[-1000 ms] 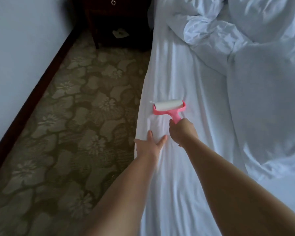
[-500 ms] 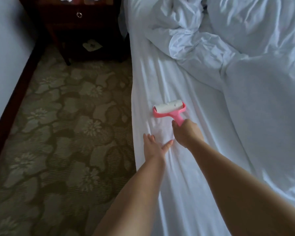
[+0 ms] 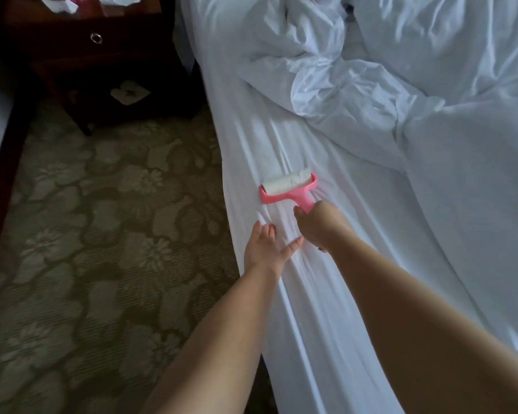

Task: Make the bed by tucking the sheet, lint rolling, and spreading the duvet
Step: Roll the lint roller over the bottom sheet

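Note:
A pink lint roller (image 3: pixel 287 189) with a white sticky roll lies pressed on the white bed sheet (image 3: pixel 326 294) near the bed's left edge. My right hand (image 3: pixel 319 227) grips its pink handle from behind. My left hand (image 3: pixel 265 249) lies flat on the sheet just left of it, fingers spread, holding the fabric down at the mattress edge. A crumpled white duvet (image 3: pixel 416 100) is heaped across the right and far side of the bed.
A dark wooden nightstand (image 3: pixel 96 52) with a ring pull stands at the head of the bed, with items on top. Patterned floral carpet (image 3: pixel 102 249) fills the floor to the left, bounded by a dark skirting board (image 3: pixel 0 174) along the wall.
The view has shifted toward the head of the bed, bringing the nightstand closer. Both hands and the roller have moved along the sheet's edge that way; grips are unchanged.

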A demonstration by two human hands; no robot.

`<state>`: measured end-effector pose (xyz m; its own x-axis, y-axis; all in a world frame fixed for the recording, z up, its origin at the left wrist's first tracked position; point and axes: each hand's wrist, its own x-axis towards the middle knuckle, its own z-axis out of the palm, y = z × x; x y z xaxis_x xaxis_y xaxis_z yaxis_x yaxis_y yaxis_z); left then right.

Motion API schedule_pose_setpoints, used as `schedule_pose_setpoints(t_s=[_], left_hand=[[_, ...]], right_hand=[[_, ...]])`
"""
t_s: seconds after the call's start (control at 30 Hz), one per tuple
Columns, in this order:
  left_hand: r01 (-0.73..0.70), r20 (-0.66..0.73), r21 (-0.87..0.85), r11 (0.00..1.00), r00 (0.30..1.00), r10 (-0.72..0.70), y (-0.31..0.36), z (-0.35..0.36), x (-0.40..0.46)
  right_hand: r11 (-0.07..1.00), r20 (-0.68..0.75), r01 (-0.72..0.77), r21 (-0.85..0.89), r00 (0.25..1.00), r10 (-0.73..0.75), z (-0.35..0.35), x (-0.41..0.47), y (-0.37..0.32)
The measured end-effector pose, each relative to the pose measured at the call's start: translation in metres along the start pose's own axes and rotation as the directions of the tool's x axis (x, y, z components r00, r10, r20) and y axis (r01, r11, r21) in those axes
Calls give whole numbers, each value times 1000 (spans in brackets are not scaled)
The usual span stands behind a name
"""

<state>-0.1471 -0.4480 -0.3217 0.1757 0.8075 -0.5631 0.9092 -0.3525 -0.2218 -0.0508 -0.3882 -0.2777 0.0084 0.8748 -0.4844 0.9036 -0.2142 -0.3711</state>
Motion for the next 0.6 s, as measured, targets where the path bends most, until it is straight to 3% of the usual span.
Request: schedule_pose_setpoints(t_s=[0.13, 0.3, 0.4, 0.47, 0.57, 0.6], left_hand=[[-28, -15, -94, 995, 1000, 27, -11, -4, 16], [-46, -57, -61, 997, 997, 43, -34, -18, 41], [-33, -113, -376, 926, 994, -11, -64, -24, 66], [58, -123, -559, 827, 981, -151, -80, -29, 88], [129, -147, -610, 782, 951, -272, -104, -44, 120], [117, -135, -610, 784, 959, -248, -107, -44, 130]], right_hand=[[1000, 5, 12, -1, 1000, -12, -1, 26, -20], [999, 11, 6, 54, 1000, -6, -4, 63, -44], [994, 49, -9, 113, 999, 4, -11, 86, -64], [992, 73, -7, 124, 997, -2, -19, 102, -79], [987, 83, 27, 158, 996, -40, -27, 127, -98], [986, 78, 39, 161, 996, -52, -28, 135, -103]])
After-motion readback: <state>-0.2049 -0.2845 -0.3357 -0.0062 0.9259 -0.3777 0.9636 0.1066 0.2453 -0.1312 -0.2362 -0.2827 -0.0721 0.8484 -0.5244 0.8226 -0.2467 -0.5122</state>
